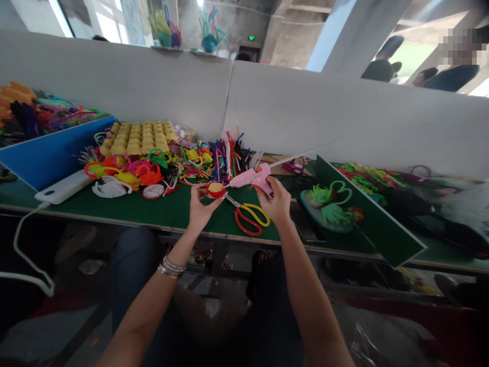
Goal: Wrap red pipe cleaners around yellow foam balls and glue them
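- Partition of plain white board point(324, 107), across the far side.
- Long green tabletop point(168, 209) on the near side, with a flat dark-green board point(382, 224) slanting at right and a flat blue board point(57, 148) at left.
- Bumpy yellow egg tray point(137, 137), far and left, behind a heap of multicoloured fuzzy pieces point(150, 176).
- Pink plastic glue gun point(248, 177) at centre, long translucent glue stick point(298, 155) jutting from its back; right hand point(277, 201) wrapped round its handle, squeeze on the trigger impossible to make out.
- Red-and-yellow-handled scissors point(239, 205), flat on the tabletop, near side of the glue gun.
- Small red cup-shaped piece with pale-yellow middle point(216, 190), material unclear, raised at centre; left hand point(200, 209) with thumb and fingers pinched on it, nozzle point(226, 185) at its right rim, contact too small to tell.
- Step in hand, by judgement: applying glue to the cup-shaped piece. Called for next: steady pinch, hot tip clear of fingertips.
- Writing: pale label point(260, 176) on the glue gun, lit green sign point(251, 37) far off; neither legible, no brand readable.
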